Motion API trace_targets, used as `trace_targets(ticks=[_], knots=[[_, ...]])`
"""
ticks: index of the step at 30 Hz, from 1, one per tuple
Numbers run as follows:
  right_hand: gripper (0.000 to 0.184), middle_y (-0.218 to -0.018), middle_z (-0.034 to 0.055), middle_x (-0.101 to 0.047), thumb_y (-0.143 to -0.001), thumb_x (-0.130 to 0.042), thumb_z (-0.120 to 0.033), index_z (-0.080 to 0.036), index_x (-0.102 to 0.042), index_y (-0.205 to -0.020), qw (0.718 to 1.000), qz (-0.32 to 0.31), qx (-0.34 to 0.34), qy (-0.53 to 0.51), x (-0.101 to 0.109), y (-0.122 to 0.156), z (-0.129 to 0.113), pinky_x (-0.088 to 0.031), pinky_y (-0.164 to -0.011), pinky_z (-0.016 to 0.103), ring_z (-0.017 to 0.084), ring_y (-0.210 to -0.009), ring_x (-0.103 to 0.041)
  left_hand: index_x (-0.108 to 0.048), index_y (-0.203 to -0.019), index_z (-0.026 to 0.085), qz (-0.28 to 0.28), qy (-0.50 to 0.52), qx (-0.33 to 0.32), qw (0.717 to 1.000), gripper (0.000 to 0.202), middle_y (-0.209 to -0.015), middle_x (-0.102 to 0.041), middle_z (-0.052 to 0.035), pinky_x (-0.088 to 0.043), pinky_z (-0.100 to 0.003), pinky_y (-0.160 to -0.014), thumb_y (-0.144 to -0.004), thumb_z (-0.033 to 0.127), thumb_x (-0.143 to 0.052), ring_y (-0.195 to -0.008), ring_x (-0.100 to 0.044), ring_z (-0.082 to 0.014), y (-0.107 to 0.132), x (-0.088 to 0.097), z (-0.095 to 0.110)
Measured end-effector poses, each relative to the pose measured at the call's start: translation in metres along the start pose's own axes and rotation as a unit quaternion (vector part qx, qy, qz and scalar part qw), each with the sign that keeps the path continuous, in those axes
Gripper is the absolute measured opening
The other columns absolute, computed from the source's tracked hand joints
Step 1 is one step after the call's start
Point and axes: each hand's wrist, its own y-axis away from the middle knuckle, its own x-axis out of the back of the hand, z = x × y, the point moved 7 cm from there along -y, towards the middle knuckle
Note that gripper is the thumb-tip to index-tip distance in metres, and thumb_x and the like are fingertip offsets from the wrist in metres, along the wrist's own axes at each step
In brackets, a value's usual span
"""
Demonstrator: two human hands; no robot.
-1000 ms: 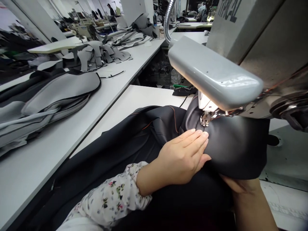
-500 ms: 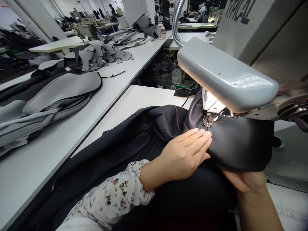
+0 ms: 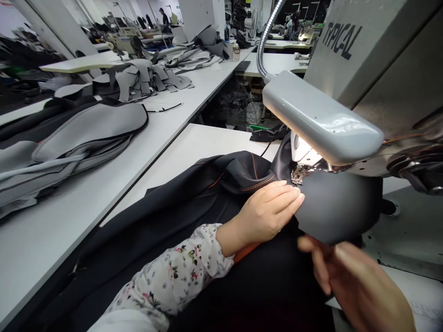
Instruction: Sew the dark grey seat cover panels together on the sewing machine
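Observation:
My left hand (image 3: pixel 268 212) lies flat on a black leather-like cover (image 3: pixel 180 203) with orange stitching, its fingertips just in front of the presser foot (image 3: pixel 296 177) of a sewing machine (image 3: pixel 367 87). The fingers are stretched out side by side. A smooth black panel (image 3: pixel 341 207) of the cover spreads under the machine head to the right of the foot. Just below that panel's lower edge is my right hand (image 3: pixel 360 276), blurred by motion; whether its fingers grip the edge cannot be made out. The needle tip is hard to see.
A grey lamp (image 3: pixel 321 115) on a bendable metal neck hangs over the needle area. Stacked grey and black cover pieces (image 3: pixel 93 124) lie on the long white table (image 3: pixel 138 152) to the left, with more grey cut pieces (image 3: pixel 145 78) behind. A distant person (image 3: pixel 164 16) stands at the back.
My right hand has come out from under the panel and moved lower. My left hand has shifted slightly, and an orange seam shows beside it. The panel's lower edge has changed shape.

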Motion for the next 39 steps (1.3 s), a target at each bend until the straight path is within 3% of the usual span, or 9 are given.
trace_targets(ticks=[1,2,4,6,9,12,19,27,39], knots=[[0.023,-0.079,0.0027,-0.078,-0.097,-0.059,-0.035,-0.034,-0.082,-0.102,0.99,-0.004,0.076,0.116,-0.003,0.01,-0.015,-0.058,-0.05,0.034,0.02,-0.055,-0.065,-0.063,-0.13,0.008,-0.008,-0.001,0.003,1.0,0.029,-0.123,-0.075,-0.0099,-0.055,-0.039,-0.117,-0.103,0.016,-0.054,-0.123,-0.068,-0.0194,-0.001,-0.001,0.0],[0.026,-0.088,0.0016,-0.08,-0.095,-0.064,-0.032,-0.037,-0.08,-0.115,0.958,0.005,0.168,0.234,-0.007,0.019,-0.031,-0.06,-0.058,0.036,0.022,-0.064,-0.069,-0.062,-0.13,0.009,-0.02,-0.001,0.007,1.0,0.029,-0.12,-0.075,-0.0089,-0.054,-0.039,-0.117,-0.103,0.016,-0.053,-0.121,-0.069,-0.0184,-0.003,-0.002,0.0],[0.051,-0.11,0.0009,-0.08,-0.088,-0.073,-0.026,-0.037,-0.069,-0.138,0.844,0.048,0.324,0.424,-0.015,0.026,-0.054,-0.06,-0.083,0.042,0.028,-0.091,-0.073,-0.062,-0.129,0.01,-0.04,-0.002,0.018,0.999,0.028,-0.112,-0.076,-0.0065,-0.055,-0.038,-0.116,-0.104,0.016,-0.051,-0.114,-0.071,-0.0165,-0.006,-0.004,0.001],[0.067,-0.134,0.0044,-0.072,-0.088,-0.07,-0.02,-0.03,-0.055,-0.153,0.751,0.071,0.369,0.542,-0.018,0.01,-0.058,-0.047,-0.105,0.05,0.034,-0.116,-0.068,-0.063,-0.127,0.009,-0.038,-0.008,0.024,0.999,0.026,-0.105,-0.076,-0.0053,-0.056,-0.036,-0.113,-0.105,0.015,-0.051,-0.106,-0.072,-0.016,-0.009,-0.003,0.003],[0.071,-0.143,0.0057,-0.067,-0.087,-0.051,-0.004,-0.026,-0.051,-0.155,0.701,0.056,0.373,0.606,-0.011,-0.031,-0.048,-0.042,-0.105,0.053,0.034,-0.126,-0.064,-0.064,-0.127,0.007,-0.024,-0.022,0.021,0.999,0.027,-0.101,-0.075,-0.0061,-0.057,-0.036,-0.11,-0.104,0.012,-0.051,-0.102,-0.072,-0.0162,-0.012,-0.001,0.007],[0.074,-0.139,0.0034,-0.07,-0.081,-0.047,0.004,-0.028,-0.057,-0.147,0.696,0.06,0.393,0.598,0.0,-0.05,-0.045,-0.046,-0.099,0.047,0.03,-0.124,-0.066,-0.065,-0.126,0.008,-0.001,-0.022,0.004,1.0,0.026,-0.099,-0.075,-0.0051,-0.057,-0.035,-0.11,-0.102,0.009,-0.054,-0.101,-0.072,-0.0147,-0.012,0.0,0.009],[0.061,-0.134,0.0058,-0.073,-0.083,-0.048,0.006,-0.022,-0.065,-0.135,0.702,0.072,0.394,0.588,0.004,-0.058,-0.049,-0.049,-0.097,0.042,0.026,-0.12,-0.068,-0.069,-0.117,0.012,0.074,-0.002,-0.001,0.997,0.019,-0.096,-0.077,-0.0021,-0.061,-0.034,-0.103,-0.1,0.009,-0.062,-0.098,-0.072,-0.0138,-0.012,0.001,0.004],[0.059,-0.132,0.0062,-0.073,-0.086,-0.048,0.007,-0.023,-0.068,-0.133,0.718,0.084,0.408,0.557,0.01,-0.07,-0.047,-0.053,-0.093,0.042,0.025,-0.119,-0.07,-0.067,-0.122,0.014,0.078,0.004,0.009,0.997,0.023,-0.102,-0.078,-0.002,-0.061,-0.035,-0.103,-0.102,0.01,-0.059,-0.103,-0.072,-0.0148,-0.009,-0.007,0.001],[0.044,-0.129,0.0081,-0.075,-0.097,-0.055,-0.004,-0.024,-0.071,-0.133,0.775,0.074,0.418,0.469,0.018,-0.088,-0.043,-0.059,-0.102,0.043,0.024,-0.118,-0.072,-0.068,-0.124,0.013,0.091,0.055,0.004,0.994,0.026,-0.112,-0.078,-0.0054,-0.061,-0.04,-0.105,-0.1,0.009,-0.062,-0.113,-0.07,-0.0182,0.0,-0.01,-0.004]])
